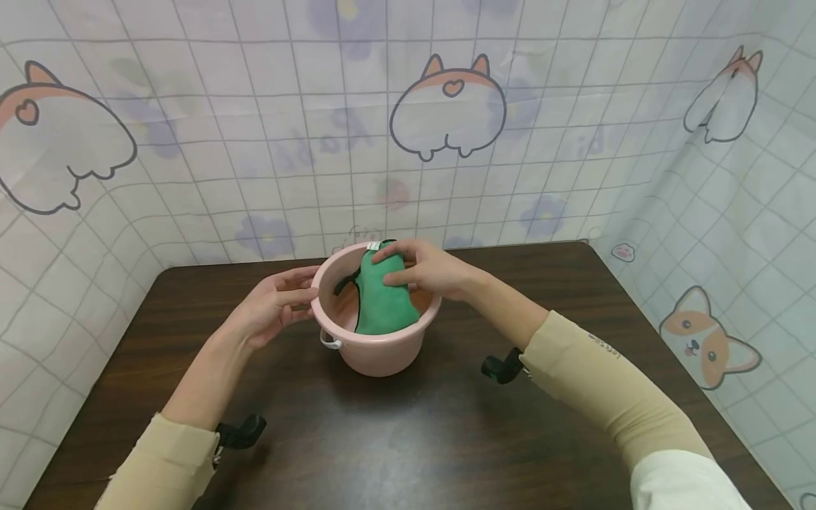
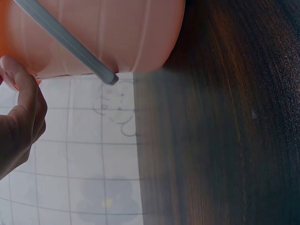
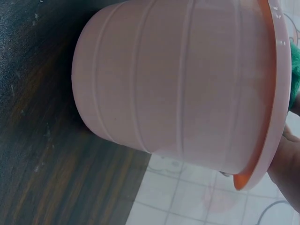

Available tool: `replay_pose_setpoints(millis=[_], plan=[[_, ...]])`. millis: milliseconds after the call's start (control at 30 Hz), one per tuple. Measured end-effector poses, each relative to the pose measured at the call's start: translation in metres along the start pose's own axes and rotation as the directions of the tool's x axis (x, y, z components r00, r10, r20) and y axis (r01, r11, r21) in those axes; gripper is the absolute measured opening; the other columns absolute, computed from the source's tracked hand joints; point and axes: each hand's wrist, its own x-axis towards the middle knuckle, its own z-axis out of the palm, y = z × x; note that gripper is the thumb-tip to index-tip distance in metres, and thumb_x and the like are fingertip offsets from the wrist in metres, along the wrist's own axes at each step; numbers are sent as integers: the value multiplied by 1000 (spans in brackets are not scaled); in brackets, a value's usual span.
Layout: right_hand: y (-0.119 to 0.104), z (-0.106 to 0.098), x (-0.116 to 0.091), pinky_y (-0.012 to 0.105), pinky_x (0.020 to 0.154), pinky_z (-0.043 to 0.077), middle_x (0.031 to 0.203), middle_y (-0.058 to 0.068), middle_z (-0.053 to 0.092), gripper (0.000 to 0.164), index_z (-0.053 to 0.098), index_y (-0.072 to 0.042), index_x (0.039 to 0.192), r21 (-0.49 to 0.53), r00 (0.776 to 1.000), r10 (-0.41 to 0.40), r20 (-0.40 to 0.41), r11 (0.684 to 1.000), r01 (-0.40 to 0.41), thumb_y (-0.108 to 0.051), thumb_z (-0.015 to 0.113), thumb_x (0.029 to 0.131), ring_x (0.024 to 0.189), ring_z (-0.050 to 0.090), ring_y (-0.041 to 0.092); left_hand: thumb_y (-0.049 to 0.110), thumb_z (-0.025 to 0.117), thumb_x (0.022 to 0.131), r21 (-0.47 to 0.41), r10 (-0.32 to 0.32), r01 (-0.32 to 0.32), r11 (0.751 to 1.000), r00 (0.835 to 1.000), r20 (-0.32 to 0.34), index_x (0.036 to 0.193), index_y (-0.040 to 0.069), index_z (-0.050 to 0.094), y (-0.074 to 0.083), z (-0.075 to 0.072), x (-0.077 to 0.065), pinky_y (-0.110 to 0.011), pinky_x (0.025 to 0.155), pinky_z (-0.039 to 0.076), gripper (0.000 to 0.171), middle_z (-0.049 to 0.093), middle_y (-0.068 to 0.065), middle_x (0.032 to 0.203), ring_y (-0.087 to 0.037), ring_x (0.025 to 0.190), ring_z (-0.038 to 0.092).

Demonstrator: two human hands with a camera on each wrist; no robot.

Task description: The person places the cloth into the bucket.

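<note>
A pale pink bucket (image 1: 376,358) stands upright on the dark wooden table. My left hand (image 1: 270,308) holds it at the left side of the rim, with fingertips against the edge; the left wrist view shows these fingers (image 2: 28,98) beside the bucket wall. Inside the bucket is a green, fuzzy cloth item (image 1: 382,301) with black edging and a white tag, its top reaching up to the far rim. My right hand (image 1: 430,269) reaches over the right rim and grips this item's upper part between thumb and fingers. Only a green sliver shows in the right wrist view.
A grey-white handle (image 2: 70,44) hangs down the bucket's outside. Behind and at both sides of the table (image 1: 382,453) hang white gridded sheets (image 1: 306,142) printed with cartoon dogs. Black wrist mounts (image 1: 242,432) stick out from both sleeves.
</note>
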Motion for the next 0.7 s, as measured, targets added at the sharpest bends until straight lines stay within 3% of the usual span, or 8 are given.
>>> replay_pose_setpoints(millis=[567,700], plan=[[-3,5,9,39,88,58,135,11,58,45,61,-9,139,-145,994,85,62,987,-76,-4,72,96,119,60,26,7,62,103,-2,3,-3,1000,1000,7,157,-1,34,2,0,-3,-31,89,56,61,50,-13,140,-15,114,60],[-3,5,9,44,92,56,136,11,56,46,60,-8,140,-158,993,89,78,984,-76,-4,73,96,122,58,27,7,61,104,0,10,-10,1000,1000,13,157,-2,34,2,0,-4,-30,89,55,61,50,-14,140,-15,115,60]])
